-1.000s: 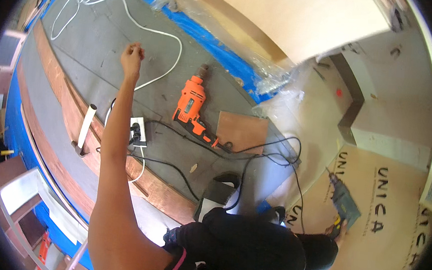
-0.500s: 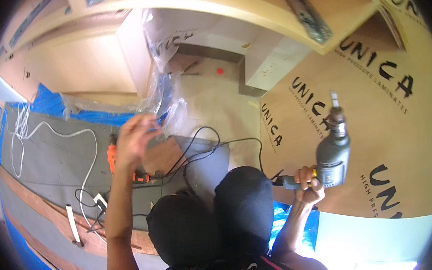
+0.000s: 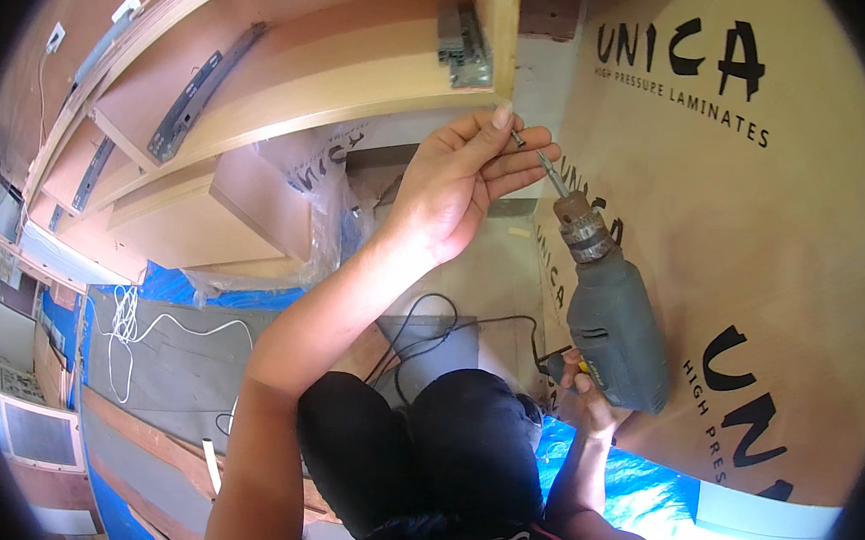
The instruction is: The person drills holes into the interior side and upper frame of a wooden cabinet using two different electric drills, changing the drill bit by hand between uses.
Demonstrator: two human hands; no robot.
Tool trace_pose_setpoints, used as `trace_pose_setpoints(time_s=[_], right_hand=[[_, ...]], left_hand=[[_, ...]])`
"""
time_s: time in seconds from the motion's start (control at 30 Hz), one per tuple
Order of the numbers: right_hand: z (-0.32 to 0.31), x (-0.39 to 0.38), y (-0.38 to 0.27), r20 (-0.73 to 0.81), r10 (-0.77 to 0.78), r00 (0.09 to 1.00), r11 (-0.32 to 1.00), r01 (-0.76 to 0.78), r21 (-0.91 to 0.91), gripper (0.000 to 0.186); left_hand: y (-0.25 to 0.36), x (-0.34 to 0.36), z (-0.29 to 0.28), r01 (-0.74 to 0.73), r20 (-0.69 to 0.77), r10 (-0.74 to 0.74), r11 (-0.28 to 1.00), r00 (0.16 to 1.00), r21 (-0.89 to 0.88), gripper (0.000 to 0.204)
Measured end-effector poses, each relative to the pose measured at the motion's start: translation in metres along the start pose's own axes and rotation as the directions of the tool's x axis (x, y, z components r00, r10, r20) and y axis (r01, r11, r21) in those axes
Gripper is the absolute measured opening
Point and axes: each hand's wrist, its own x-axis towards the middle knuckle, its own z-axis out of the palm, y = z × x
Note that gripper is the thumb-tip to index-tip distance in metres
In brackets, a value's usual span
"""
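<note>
Between thumb and fingers my left hand pinches a small dark screw, raised near the front edge of the wooden cabinet. Its other fingers are stretched out beside the driver bit. My right hand is wrapped round the handle of a grey corded power drill. The drill tilts up and to the left, its bit pointing toward the screw. Bit and screw look close; whether they touch I cannot tell. From the handle a black cord runs to the floor.
Metal drawer slides are fixed inside the cabinet above. A large panel covered in printed brown paper stands on the right. White cable and blue sheeting lie at the left. My knees are bent below.
My left hand has risen to the cabinet edge and now shows a screw. The drill has tilted left, bringing its bit to my left fingers. The view has shifted.
</note>
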Motion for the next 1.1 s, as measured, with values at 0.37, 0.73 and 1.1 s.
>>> trace_pose_setpoints(time_s=[0.37,0.73,1.1], right_hand=[[0.006,0.011,0.011,-0.114,0.015,0.993,1.000,-0.015,0.007,0.041],[0.038,0.045,-0.018,-0.067,-0.253,0.965,0.823,0.178,-0.539,0.063],[0.068,0.147,-0.028,-0.120,-0.324,0.939,0.824,0.217,-0.523,0.063]], left_hand=[[-0.005,0.024,0.024,0.075,-0.057,-0.077,0.997,0.995,-0.033,0.027],[-0.038,0.084,0.023,0.020,0.028,-0.013,0.968,1.000,-0.250,0.026],[-0.045,0.187,0.067,0.085,0.137,0.174,0.279,0.975,-0.957,0.015]])
